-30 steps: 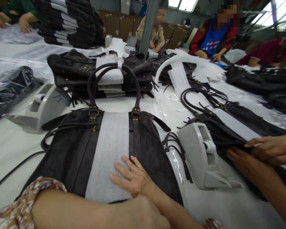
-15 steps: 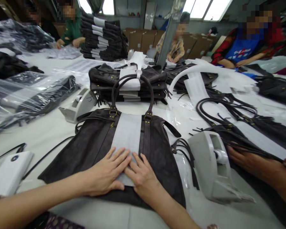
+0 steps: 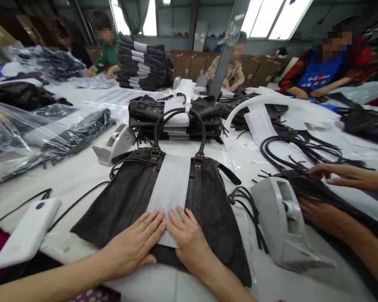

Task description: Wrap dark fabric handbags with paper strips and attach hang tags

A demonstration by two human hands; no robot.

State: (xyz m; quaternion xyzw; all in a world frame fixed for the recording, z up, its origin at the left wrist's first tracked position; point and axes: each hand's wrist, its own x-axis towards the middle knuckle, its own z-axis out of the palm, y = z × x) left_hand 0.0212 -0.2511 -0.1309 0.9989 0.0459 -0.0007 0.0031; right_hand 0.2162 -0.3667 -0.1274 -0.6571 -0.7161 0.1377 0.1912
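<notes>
A dark grey handbag lies flat on the white table, its two looped handles pointing away from me. Down its middle runs a white paper strip. My left hand rests flat on the bag and the lower left edge of the strip, fingers stretched out. Beside it my right hand lies with spread fingers on the strip's lower right part and the bag. The fingertips of both hands nearly meet over the strip. Neither hand grips anything.
Tape dispensers stand right and back left. A white power bank with a cable lies left. Behind the bag is a stack of bags. A co-worker's hands touch another bag at right. Several people work farther back.
My left hand has slid a little left and toward me, off part of the strip. The view has shifted. At right, a co-worker's other hand has reached over the neighbouring bag.
</notes>
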